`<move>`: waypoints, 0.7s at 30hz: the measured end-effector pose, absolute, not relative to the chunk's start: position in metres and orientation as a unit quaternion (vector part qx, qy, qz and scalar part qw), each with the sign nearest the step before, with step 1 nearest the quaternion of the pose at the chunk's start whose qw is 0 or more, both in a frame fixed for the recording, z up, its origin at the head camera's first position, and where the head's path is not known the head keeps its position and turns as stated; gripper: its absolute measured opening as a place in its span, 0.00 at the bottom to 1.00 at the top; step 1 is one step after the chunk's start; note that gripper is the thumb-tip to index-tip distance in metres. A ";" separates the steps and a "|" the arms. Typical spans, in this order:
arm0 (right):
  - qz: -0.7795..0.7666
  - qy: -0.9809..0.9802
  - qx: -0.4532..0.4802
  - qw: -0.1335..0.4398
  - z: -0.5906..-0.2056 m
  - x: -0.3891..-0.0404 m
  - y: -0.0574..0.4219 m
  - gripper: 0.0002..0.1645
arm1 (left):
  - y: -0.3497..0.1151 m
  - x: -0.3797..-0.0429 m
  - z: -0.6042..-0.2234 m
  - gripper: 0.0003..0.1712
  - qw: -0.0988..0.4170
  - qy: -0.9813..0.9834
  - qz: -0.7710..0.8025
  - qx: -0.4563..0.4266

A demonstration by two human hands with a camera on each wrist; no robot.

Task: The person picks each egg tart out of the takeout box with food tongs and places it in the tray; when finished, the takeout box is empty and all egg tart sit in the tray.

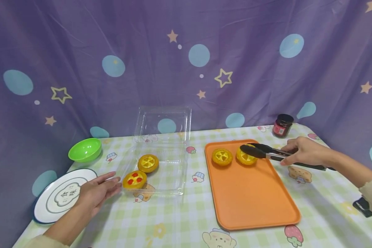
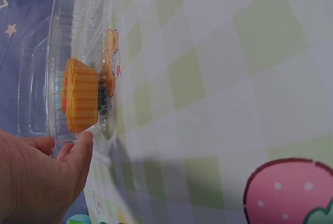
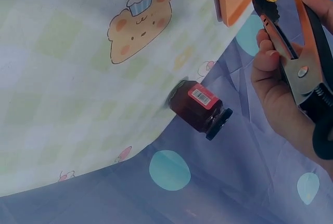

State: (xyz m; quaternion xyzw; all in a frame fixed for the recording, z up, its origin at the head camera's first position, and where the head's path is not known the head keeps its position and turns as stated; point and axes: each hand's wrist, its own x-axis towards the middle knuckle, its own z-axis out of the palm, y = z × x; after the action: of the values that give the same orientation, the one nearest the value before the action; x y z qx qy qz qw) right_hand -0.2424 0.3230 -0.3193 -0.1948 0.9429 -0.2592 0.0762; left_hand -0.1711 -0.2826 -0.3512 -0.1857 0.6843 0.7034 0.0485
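Observation:
My right hand holds a pair of black and silver tongs. The tongs' black tips lie at a yellow-topped tart over the far right part of the orange tray, one tip on either side of it in the right wrist view. A similar tart sits to its left on the tray. My left hand, fingers extended, is at the left side of a clear plastic box with its lid raised. Inside the box are a tart with red pieces and a yellow-topped tart.
A green bowl and a white plate with a dark rim stand at the left. At the back right is a dark-lidded jar. A black object lies by the right sleeve. Behind the table hangs a purple curtain.

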 end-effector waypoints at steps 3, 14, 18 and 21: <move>-0.259 0.944 -0.193 0.076 -0.319 -0.242 0.324 0.30 | -0.283 -0.171 -0.351 0.37 0.048 0.685 0.703 -0.188; -0.235 0.957 -0.161 0.051 -0.317 -0.244 0.325 0.40 | -0.283 -0.172 -0.351 0.37 0.052 0.685 0.703 -0.187; -0.217 0.963 -0.154 0.034 -0.313 -0.244 0.320 0.43 | -0.283 -0.172 -0.351 0.37 0.051 0.681 0.706 -0.185; -0.222 0.964 -0.147 0.024 -0.311 -0.242 0.312 0.48 | -0.283 -0.172 -0.351 0.37 0.049 0.680 0.709 -0.182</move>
State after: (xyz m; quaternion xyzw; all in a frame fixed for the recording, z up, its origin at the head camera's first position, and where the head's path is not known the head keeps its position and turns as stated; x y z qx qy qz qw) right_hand -0.2425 0.3125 -0.3108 -0.1472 0.9635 -0.2223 0.0236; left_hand -0.1716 -0.2835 -0.3512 -0.1820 0.6797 0.7089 0.0492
